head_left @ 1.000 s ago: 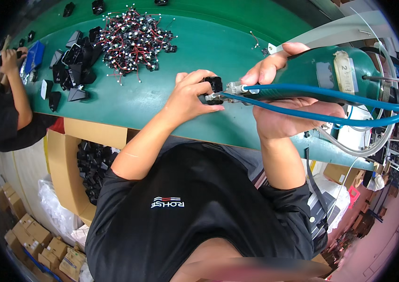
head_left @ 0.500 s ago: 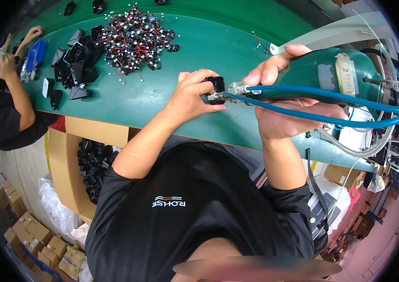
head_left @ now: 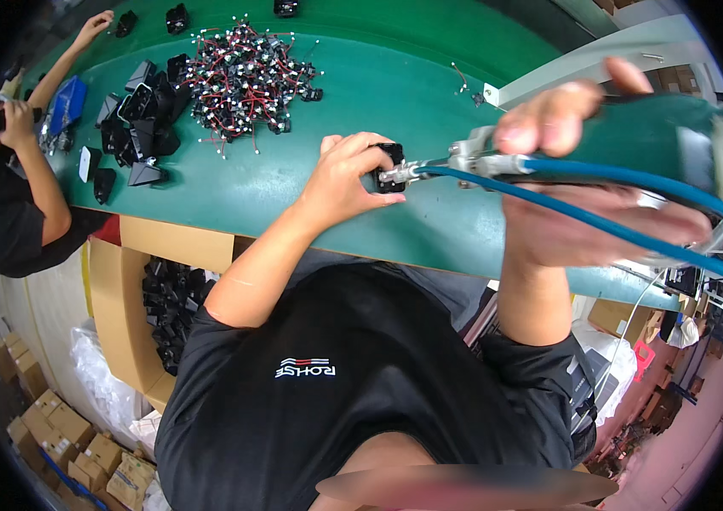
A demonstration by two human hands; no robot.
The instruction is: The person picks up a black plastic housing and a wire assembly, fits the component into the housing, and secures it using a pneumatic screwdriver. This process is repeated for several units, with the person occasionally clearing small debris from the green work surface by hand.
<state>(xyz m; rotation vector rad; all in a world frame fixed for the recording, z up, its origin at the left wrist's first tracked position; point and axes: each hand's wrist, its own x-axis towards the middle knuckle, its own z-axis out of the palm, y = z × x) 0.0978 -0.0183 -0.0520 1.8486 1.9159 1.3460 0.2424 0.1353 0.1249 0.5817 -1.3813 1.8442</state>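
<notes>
Green matting is covering the long work table [head_left: 310, 192], and the person is leaning over its near edge. Their left hand [head_left: 344, 179] is pinching a small black part [head_left: 390, 167] just above the mat, with the fingers closed around its sides. Their right hand [head_left: 600, 183] is wrapping firmly around a green power tool [head_left: 668, 136], and the metal tip [head_left: 417, 170] of this tool is touching the black part. A blue hose [head_left: 600, 175] is running back from the tool over the right hand.

To do this step well, I think the tool is needing to stay in one straight line with the part, so the tip is not slipping sideways. The left fingers are sitting very near the tip, so it seems wise to keep them on the sides only. The hose could pull on the tool, so some slack is helping.

Farther along the table, a pile of small wired pieces [head_left: 246, 77] and some black housings [head_left: 136, 128] are lying well apart from the hands. Another person [head_left: 12, 196] is working at the left end.
</notes>
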